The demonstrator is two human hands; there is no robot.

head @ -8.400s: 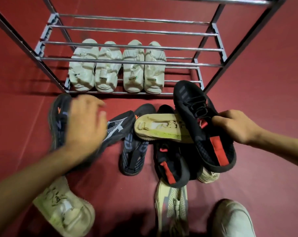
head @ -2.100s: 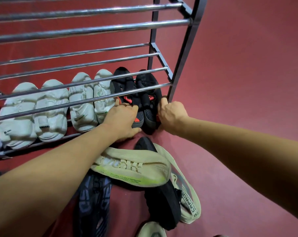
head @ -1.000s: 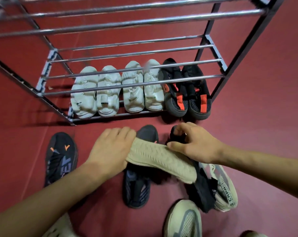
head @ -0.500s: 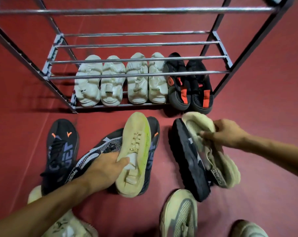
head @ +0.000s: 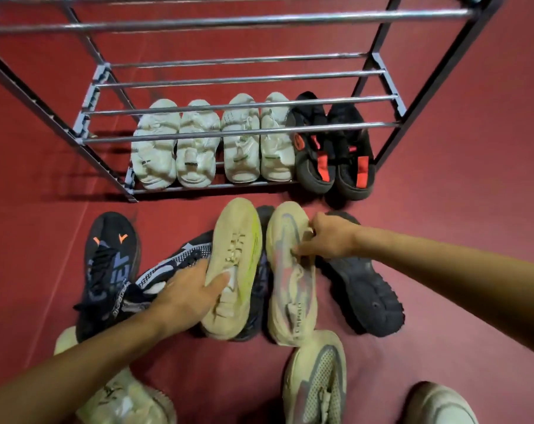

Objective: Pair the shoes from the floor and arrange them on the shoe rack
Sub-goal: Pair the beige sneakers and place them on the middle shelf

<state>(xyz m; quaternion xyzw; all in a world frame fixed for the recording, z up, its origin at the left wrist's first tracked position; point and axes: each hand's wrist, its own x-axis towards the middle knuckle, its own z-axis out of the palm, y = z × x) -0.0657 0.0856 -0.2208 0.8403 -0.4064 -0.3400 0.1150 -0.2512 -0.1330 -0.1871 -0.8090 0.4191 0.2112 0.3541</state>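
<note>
Shoes lay scattered on the red floor (head: 458, 209) in front of the metal shoe rack (head: 241, 101). On its lowest tier stood two pairs of white sandals (head: 210, 145) side by side, then a pair of black sneakers with red tabs (head: 333, 148) at the right end. The left hand (head: 189, 292) gripped a beige shoe (head: 232, 264) turned sole-up, thumb pressed across the sole and the other fingers wrapped round its left edge. Just beside it, the right hand (head: 327, 240) held the matching beige shoe (head: 290, 276) on its side, fingers curled into the upper near the opening; exactly how they pinched was hard to tell. Both beige shoes pointed toward the rack, near each other, with a dark shoe (head: 259, 289) partly hidden between and under them. A black shoe (head: 363, 289) lay on its side right of the right hand. Left of the left hand lay a black-and-white patterned shoe (head: 174, 261) and a black sneaker with orange marks (head: 109, 258). Pale sneakers (head: 317, 384) sat along the near edge.
</note>
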